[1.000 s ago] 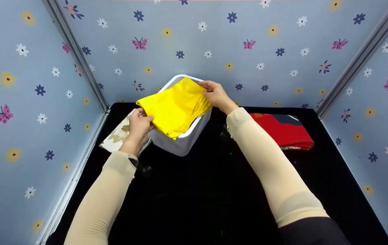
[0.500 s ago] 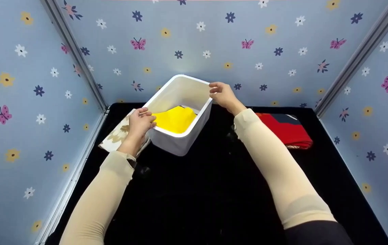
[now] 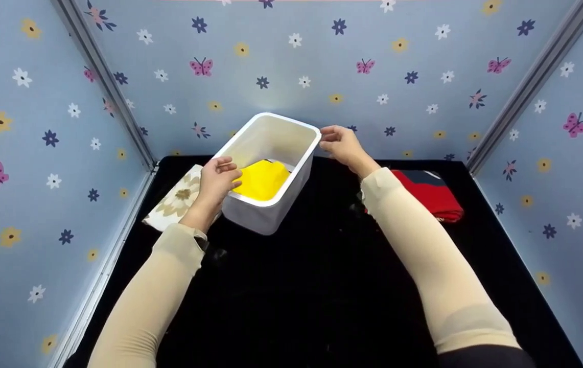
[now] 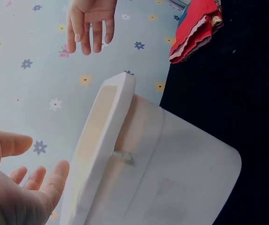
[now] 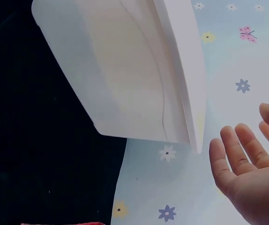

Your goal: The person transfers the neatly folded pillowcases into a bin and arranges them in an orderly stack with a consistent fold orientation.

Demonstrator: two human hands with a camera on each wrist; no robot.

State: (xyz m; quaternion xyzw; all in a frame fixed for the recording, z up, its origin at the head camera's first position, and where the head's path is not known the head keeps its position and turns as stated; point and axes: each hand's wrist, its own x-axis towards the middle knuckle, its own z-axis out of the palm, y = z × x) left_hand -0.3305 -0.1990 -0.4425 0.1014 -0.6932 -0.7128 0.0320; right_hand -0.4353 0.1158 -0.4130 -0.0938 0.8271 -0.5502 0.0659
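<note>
A yellow cloth lies inside a white, rounded rectangular bin near the back wall. Over the bin's left rim is my left hand, its fingers relaxed and holding nothing. My right hand is just off the bin's back right corner, fingers loosely extended. In the left wrist view the bin shows its outer side, with the left hand beside its rim. The right wrist view has the right hand apart from the bin, nothing between its fingers.
A folded white cloth with a beige flower print lies left of the bin. On the right is a folded red and navy cloth, partly behind the right forearm. Flower-patterned walls border the black table on three sides.
Both hands held the yellow cloth over the bin's top; it was let go and dropped inside. The right hand has moved rightward off the rim, and the left fingers have loosened.
</note>
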